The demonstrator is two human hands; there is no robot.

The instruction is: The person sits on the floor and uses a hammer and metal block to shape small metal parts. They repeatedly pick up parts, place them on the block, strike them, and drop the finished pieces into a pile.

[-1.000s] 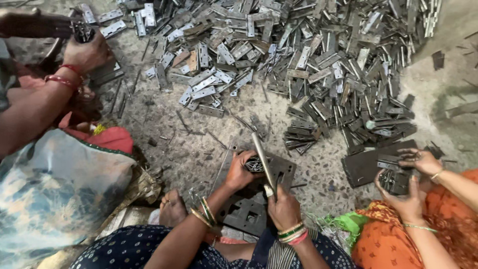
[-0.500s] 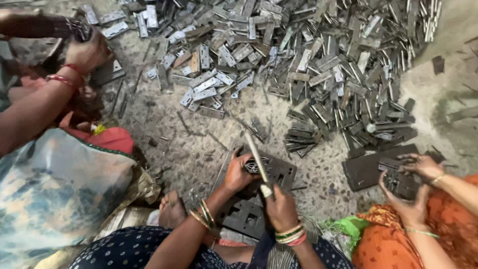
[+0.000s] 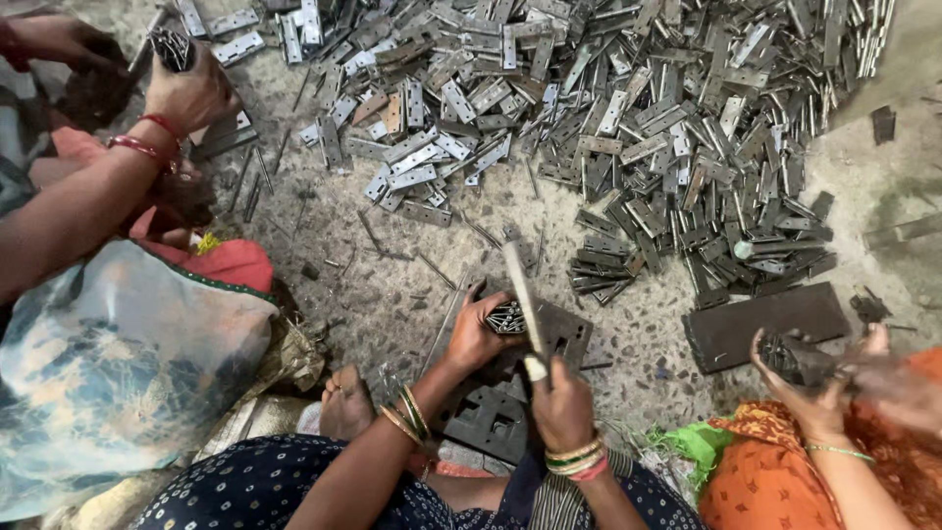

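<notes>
Clutching half-hidden hinge bundle (image 3: 507, 316), left hand (image 3: 478, 334); right hand (image 3: 561, 404) fisted round flat bar (image 3: 522, 294).

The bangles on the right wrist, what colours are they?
The bangles on the right hand are gold, green and pinkish red, seen in the head view.

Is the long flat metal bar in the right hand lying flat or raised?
Raised: the long flat metal bar slants up from the right hand, above the dark metal plate.

The hinges (image 3: 628, 108) are grey and silver. The floor (image 3: 392, 285) is speckled grey. The dress (image 3: 255, 486) is dark blue with white dots; a neighbour's cloth (image 3: 765, 481) is orange.
</notes>
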